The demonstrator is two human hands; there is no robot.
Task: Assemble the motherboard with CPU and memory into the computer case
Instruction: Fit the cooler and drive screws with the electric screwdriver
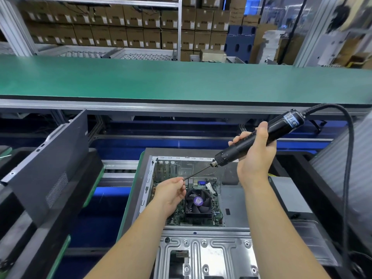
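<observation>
Right hand (255, 150) grips electric screwdriver (261, 137) above CPU fan (198, 201); left hand (171, 190) fingers pinch bit (198, 174) tip. Risk: a fumbled screw drops onto motherboard (177, 217).

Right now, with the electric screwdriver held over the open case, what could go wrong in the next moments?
1. The left hand pinches the bit near its tip; if the electric screwdriver in the right hand starts, the fingers may be hurt.
2. Any screw at the tip, which I cannot see, could drop onto the motherboard near the CPU fan.
3. The cable may pull the tool sideways.
</observation>
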